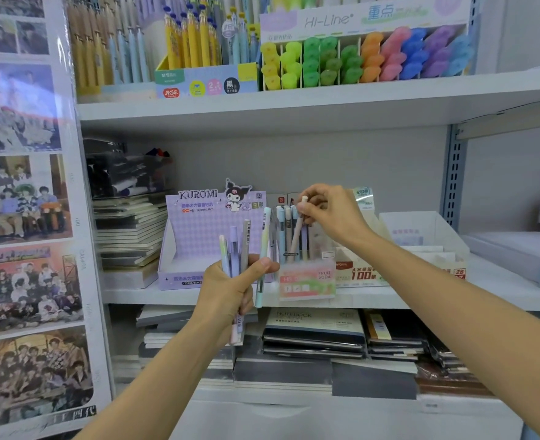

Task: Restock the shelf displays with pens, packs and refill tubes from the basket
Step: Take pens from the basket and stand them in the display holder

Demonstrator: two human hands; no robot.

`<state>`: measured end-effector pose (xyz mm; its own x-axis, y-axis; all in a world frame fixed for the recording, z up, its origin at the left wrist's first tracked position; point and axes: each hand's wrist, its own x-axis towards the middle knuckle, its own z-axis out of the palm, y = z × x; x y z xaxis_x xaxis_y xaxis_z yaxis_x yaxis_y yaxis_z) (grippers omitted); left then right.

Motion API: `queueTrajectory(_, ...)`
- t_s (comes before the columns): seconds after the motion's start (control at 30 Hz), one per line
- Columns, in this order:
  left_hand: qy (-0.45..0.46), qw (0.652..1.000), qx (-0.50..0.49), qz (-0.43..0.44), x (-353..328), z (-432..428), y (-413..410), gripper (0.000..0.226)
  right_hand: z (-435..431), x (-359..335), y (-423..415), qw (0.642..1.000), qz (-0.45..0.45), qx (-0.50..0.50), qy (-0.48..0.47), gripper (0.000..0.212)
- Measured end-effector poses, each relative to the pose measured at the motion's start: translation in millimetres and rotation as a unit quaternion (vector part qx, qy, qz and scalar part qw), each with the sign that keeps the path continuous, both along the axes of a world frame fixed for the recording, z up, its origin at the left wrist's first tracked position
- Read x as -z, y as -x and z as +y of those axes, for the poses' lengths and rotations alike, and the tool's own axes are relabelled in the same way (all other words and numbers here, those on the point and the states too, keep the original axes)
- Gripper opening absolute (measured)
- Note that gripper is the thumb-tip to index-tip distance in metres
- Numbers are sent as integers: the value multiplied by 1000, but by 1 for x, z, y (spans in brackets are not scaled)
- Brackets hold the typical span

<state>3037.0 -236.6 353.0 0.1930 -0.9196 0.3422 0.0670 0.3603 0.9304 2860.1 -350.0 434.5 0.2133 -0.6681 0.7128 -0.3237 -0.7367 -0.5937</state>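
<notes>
Now | left hand grips slim pens | right hand pinches beige pen

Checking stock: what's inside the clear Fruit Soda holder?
Pastel pens stand upright in the Fruit Soda holder; the right hand holds a beige pen among them. The holder's printed front hides their lower ends.

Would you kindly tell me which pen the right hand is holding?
The beige pen, pinched near its top by the right hand, leaning in the Fruit Soda box; the left hand grips the pastel bundle.
</notes>
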Motion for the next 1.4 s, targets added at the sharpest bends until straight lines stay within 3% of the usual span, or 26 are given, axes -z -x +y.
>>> queueTrajectory(0.23, -16, 1000, -11, 18, 8, -8, 2, 32, -5, 6, -7, 1000, 14, -9, 14, 20)
queueTrajectory(0.37, -21, 999, -10, 33, 9, -10, 2, 24, -11, 7, -13, 996, 65, 41, 48, 12)
queueTrajectory(0.53, -15, 1000, -12, 22, 8, -9, 2, 24, -7, 5, -9, 989, 114, 83, 49, 18)
queueTrajectory(0.6, -16, 1000, -15, 14, 8, -6, 4, 24, 4, 2, -5, 995, 69, 56, 48, 20)
queueTrajectory(0.7, -21, 1000, -16, 10, 6, -3, 9, 24, 28, 0, 4, 988, -46, -136, -64, 22)
queueTrajectory(0.77, -24, 1000, -18, -5, 5, 0, 15, 25, 42, 3, 6, 970, -31, -210, -120, 18)
queueTrajectory(0.87, -27, 999, -21, -25, 3, 7, 21, 25, 54, 7, 13, 962, -37, -230, -141, 13)
queueTrajectory(1.07, -45, 995, -63, 59, -2, 18, 14, 25, 65, 12, 48, 944, -196, -224, -142, 7)
queueTrajectory(1.23, -12, 976, -80, 201, -14, 21, 25, 8, 80, 36, 66, 948, -92, -241, -188, 19)
queueTrajectory(1.4, 16, 967, -97, 236, -17, 25, 39, 23, 94, 62, 61, 959, 44, -200, -196, 22)
